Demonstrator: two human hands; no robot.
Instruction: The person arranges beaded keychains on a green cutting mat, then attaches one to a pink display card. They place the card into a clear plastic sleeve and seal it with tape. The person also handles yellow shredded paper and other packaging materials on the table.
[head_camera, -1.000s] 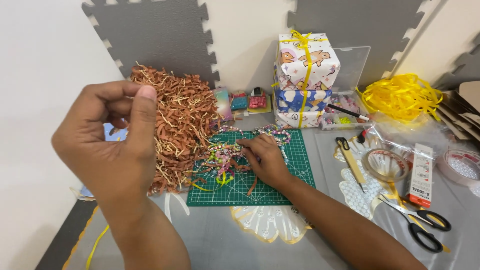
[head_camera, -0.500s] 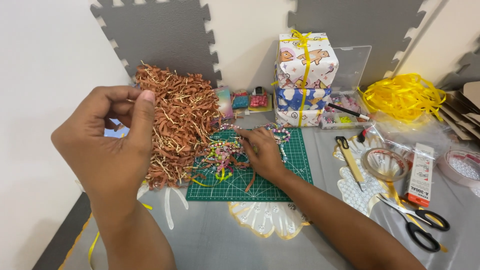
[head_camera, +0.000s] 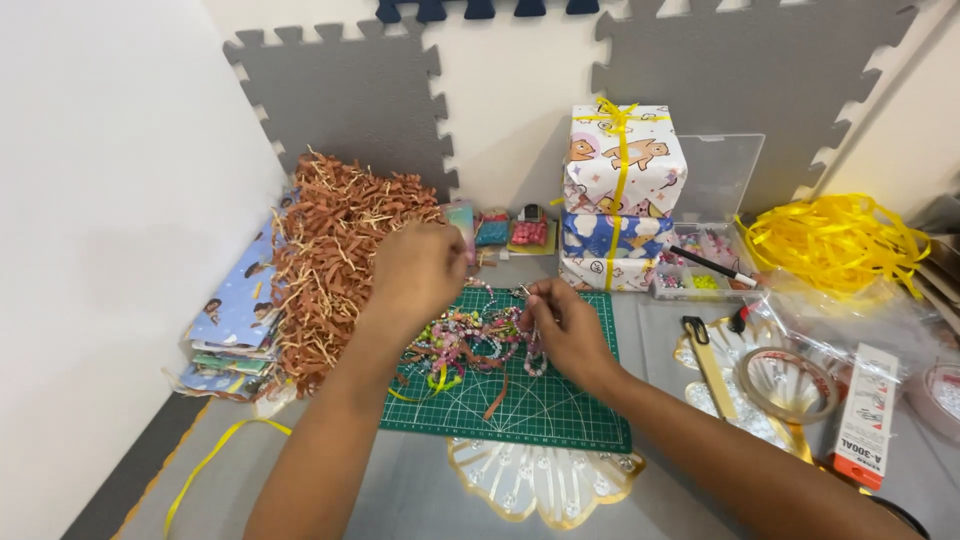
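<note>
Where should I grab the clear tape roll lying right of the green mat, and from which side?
Probably from above, on the ring's wall: one finger inside the open core, the thumb outside. The clear tape roll lies flat on its side on a gold-edged doily, core facing up. Its near rim looks freest; a cutter lies along its left and a white box on its right.

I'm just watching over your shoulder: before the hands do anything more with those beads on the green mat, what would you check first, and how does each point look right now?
1. Right hand has a grip on a bead strand: ok, fingertips pinch one above the green cutting mat.
2. Left hand is free: cannot tell, its fingers curl away from the camera.
3. Bead strands lie on the mat: ok, piled near its top edge.
4. Strands are untangled: not ok, they lie heaped together.
5. Brown paper shred is apart from the beads: not ok, loose strips lie on the mat.
</note>
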